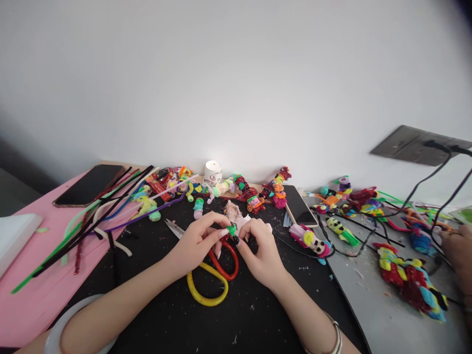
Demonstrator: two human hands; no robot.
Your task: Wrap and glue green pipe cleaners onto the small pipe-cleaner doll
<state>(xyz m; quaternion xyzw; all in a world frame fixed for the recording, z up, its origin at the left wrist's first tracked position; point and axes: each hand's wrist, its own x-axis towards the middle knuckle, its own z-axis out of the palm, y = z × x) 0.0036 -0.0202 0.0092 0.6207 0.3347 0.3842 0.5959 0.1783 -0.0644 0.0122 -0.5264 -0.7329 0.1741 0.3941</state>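
A small green and black fuzzy piece (231, 229), apparently made of pipe cleaner, is pinched at its two sides in front of me. My left hand (199, 242) has thumb and fingers closed on its green side. Opposite it, my right hand (261, 250) is closed on the black end, partly hiding it. Under the hands lie scissors (217, 275) with one red and one yellow handle, blades pointing to the far left. Just behind my fingers sits a crumpled pale brown and white thing (232, 211), whose kind I cannot make out.
Loose pipe cleaners (99, 211) lie on a pink board (33, 295) at left, near a black phone (90, 184). Several fuzzy dolls and a paper cup (213, 172) line the wall. A second phone (299, 206), cords, dolls (415, 280) and another person's hand (457, 246) are at right.
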